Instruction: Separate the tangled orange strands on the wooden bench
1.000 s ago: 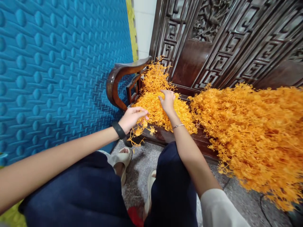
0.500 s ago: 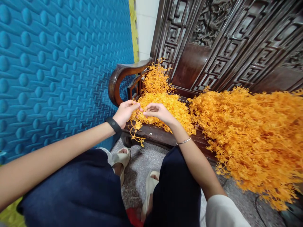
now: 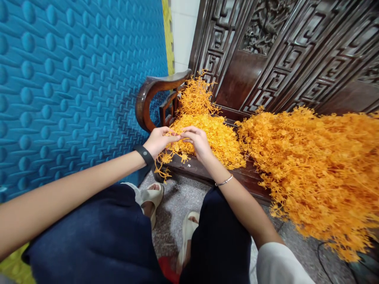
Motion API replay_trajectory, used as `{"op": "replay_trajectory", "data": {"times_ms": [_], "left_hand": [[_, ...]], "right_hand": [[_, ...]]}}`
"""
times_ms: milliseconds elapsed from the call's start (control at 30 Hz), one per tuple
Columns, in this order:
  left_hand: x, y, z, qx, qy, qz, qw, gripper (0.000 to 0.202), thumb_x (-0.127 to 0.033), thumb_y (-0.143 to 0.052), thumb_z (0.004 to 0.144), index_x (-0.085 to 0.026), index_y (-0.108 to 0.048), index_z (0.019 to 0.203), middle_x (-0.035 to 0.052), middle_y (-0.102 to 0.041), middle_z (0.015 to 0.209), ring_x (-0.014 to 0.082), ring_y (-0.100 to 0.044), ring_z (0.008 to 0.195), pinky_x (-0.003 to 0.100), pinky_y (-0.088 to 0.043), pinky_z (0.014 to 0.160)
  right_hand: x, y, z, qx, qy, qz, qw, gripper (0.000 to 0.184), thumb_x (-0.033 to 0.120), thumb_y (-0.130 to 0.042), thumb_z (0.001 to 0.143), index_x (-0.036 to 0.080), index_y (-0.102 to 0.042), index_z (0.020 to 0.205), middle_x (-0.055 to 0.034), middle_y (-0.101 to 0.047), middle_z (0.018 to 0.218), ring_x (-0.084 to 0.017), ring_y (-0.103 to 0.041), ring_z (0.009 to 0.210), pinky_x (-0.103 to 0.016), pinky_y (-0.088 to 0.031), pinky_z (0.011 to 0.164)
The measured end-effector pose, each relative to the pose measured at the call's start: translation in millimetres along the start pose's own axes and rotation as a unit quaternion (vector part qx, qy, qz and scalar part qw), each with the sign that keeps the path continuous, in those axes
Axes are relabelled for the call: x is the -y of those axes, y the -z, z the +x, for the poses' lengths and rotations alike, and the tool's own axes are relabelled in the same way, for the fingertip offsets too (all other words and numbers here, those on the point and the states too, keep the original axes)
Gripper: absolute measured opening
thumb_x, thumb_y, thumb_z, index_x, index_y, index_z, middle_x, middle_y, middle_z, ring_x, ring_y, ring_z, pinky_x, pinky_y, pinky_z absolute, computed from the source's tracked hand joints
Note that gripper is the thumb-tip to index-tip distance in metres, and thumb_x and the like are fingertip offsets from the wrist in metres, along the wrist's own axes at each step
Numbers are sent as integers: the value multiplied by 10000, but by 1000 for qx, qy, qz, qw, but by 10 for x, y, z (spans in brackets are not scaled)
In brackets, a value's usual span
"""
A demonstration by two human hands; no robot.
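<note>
My left hand (image 3: 159,141), with a black band at the wrist, pinches a thin orange plastic sprig (image 3: 166,157) that dangles below it over the bench's front edge. My right hand (image 3: 197,141), a thin bracelet on its wrist, is closed on the same sprig, fingertips meeting the left hand's. Both hands hover at the front of a small heap of orange sprigs (image 3: 213,136) lying on the left end of a dark carved wooden bench (image 3: 204,169).
A much larger pile of orange sprigs (image 3: 314,165) covers the bench's right side and spills over its edge. A blue embossed foam panel (image 3: 74,86) stands on the left. The bench's curved armrest (image 3: 148,98) is near my left hand. My knees and sandalled feet rest on speckled floor (image 3: 174,201).
My right hand came back from the top of the small heap to meet my left hand. Both now grip one sprig at the bench's front edge, slightly lower than half a second ago.
</note>
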State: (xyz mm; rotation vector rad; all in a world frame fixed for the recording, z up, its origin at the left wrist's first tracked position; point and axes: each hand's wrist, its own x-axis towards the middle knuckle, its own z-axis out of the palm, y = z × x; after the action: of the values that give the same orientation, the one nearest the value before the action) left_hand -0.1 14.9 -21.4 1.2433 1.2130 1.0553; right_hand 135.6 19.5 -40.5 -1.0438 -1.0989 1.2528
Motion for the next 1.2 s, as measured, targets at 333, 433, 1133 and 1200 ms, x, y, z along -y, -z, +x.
{"op": "replay_trajectory", "data": {"times_ms": [333,433,1133,1200], "left_hand": [[-46,-84,-16,-1,-3,35,999,114,-95,-627,670,-135,-552,593,-35,-517,457,67,-422,424,195,-292,431],[-52,-117,4,-21,-35,25,999,134,-51,-616,642,-136,-543,569,-45,-504,428,75,-443,447,199,-329,492],[-71,28,-116,50,64,-59,995,99,-173,-609,727,-122,-581,648,40,-630,610,88,-502,437,238,-424,448],[-62,56,-91,39,62,-72,995,108,-166,-645,685,-129,-561,629,37,-634,613,89,-517,442,241,-440,466]], "right_hand": [[-39,0,10,-20,-129,155,979,59,123,-624,592,155,-587,624,23,-618,596,-91,-573,592,-247,-468,649],[-54,-26,22,-28,-149,186,971,103,92,-635,591,160,-562,615,22,-615,592,-96,-580,610,-239,-485,644],[-170,916,912,-217,122,-155,956,219,174,-649,576,161,-566,777,22,-570,724,-92,-534,618,-254,-464,656],[-223,885,970,-187,136,-172,957,392,183,-688,542,178,-566,914,-6,-591,888,-101,-547,689,-288,-469,731]]}}
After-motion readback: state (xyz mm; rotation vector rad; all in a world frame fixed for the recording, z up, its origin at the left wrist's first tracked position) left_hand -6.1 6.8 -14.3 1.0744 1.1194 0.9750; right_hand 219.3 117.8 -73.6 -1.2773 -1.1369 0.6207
